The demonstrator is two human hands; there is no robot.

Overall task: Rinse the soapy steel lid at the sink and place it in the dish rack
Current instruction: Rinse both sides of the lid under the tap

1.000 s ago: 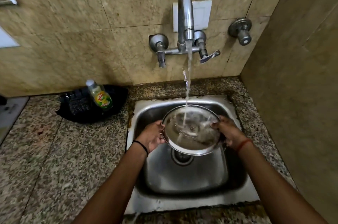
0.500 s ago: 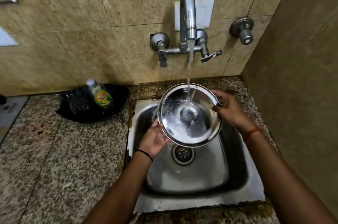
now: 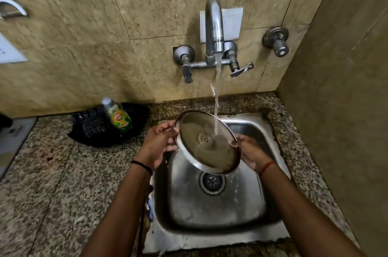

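The round steel lid [image 3: 201,143] is tilted over the steel sink [image 3: 216,210], its inner side facing me. Water from the wall tap [image 3: 214,29] runs onto it right of its centre and drains off the low edge. My left hand [image 3: 159,143] grips the lid's upper left rim. My right hand [image 3: 249,151] grips the right rim from behind. No dish rack is in view.
A dish soap bottle [image 3: 118,116] leans in a black tray [image 3: 109,128] on the granite counter, left of the sink. A valve knob [image 3: 277,42] sticks out of the tiled wall to the right. A side wall stands close on the right.
The lid has been turned and tilted more steeply under the stream. My left hand moved from its lower left edge up to the upper left rim; my right hand dropped lower.
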